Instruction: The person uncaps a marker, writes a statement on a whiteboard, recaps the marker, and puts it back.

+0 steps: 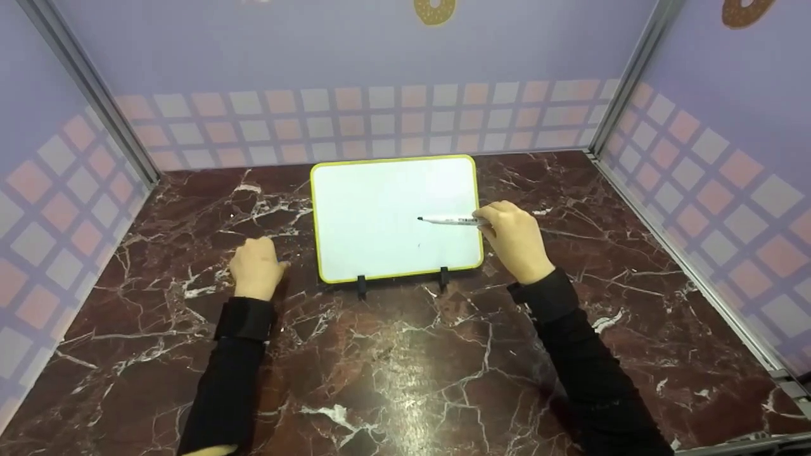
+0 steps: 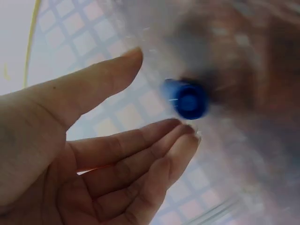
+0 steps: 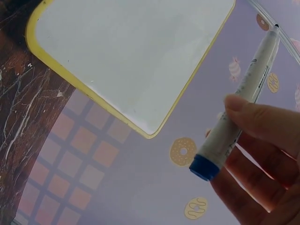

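A white marker [image 1: 450, 220] with a dark tip and a blue end is pinched in my right hand [image 1: 512, 237]. The uncapped tip points left, overlapping the whiteboard [image 1: 367, 215] in the head view. That board has a yellow frame and stands tilted on two black feet. Left of it, my left hand [image 1: 256, 266] is low over the table with its back up. In the left wrist view a blurred blue marker cap [image 2: 190, 101] shows its hollow end just beyond the fingertips. The thumb [image 2: 98, 84] stands apart from it, and the fingers are loosely bent.
The dark red marbled table [image 1: 393, 361] has white veins and a glare patch near the front. Lilac walls [image 1: 253, 57] with pink and white checks enclose its back and sides. A metal post [image 1: 624, 82] rises at the back right corner.
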Demonstrator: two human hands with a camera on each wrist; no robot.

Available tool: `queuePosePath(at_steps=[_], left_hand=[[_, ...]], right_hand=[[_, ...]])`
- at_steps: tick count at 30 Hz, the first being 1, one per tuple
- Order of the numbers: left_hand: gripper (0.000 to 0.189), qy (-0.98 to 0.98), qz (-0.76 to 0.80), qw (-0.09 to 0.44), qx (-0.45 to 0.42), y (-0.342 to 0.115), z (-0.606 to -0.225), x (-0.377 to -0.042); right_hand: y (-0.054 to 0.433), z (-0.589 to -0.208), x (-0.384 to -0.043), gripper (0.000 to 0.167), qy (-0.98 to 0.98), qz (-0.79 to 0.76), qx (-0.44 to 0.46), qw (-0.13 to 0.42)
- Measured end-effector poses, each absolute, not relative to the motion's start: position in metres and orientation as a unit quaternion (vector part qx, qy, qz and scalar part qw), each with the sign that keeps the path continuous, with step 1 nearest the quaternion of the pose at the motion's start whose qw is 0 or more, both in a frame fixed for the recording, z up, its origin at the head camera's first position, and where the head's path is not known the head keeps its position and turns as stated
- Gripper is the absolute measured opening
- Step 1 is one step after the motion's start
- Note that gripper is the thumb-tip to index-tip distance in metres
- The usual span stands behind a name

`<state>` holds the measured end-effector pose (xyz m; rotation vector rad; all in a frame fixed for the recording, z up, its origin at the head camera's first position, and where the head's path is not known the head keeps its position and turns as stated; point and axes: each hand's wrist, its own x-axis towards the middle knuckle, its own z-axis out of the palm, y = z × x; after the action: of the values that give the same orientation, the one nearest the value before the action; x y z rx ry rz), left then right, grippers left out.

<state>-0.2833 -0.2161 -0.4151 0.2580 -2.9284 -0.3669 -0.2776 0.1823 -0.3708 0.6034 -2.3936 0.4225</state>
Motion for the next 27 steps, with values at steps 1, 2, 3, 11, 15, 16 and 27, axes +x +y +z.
queuePosePath(at_steps=[1, 2, 3, 11, 15, 16, 27], left_hand=[[0.037, -0.982, -0.121, 0.12, 0.081, -0.213, -0.412, -0.282], [0.034, -0.978, -0.119, 0.153, 0.072, -0.209, -0.408, -0.281], [0.032, -0.974, -0.116, 0.186, 0.061, -0.204, -0.404, -0.28], [0.03, -0.935, -0.104, 0.317, -0.119, -0.146, -0.377, -0.264], [0.035, -0.914, -0.123, 0.318, -0.222, -0.11, -0.385, -0.253], [0.037, -0.907, -0.128, 0.317, -0.247, -0.102, -0.389, -0.251], [0.032, -0.874, -0.163, 0.32, -0.328, -0.07, -0.42, -0.244]], right_hand=[[0.182, -0.371, -0.278, 0.014, -0.907, 0.16, 0.229, 0.315], [0.182, -0.371, -0.278, 0.014, -0.907, 0.159, 0.229, 0.317], [0.181, -0.371, -0.278, 0.014, -0.906, 0.158, 0.231, 0.319], [0.173, -0.377, -0.276, 0.014, -0.894, 0.153, 0.261, 0.329], [0.165, -0.384, -0.276, 0.009, -0.877, 0.149, 0.303, 0.341], [0.162, -0.385, -0.276, 0.008, -0.873, 0.145, 0.314, 0.344], [0.135, -0.395, -0.264, 0.008, -0.836, 0.078, 0.399, 0.367]])
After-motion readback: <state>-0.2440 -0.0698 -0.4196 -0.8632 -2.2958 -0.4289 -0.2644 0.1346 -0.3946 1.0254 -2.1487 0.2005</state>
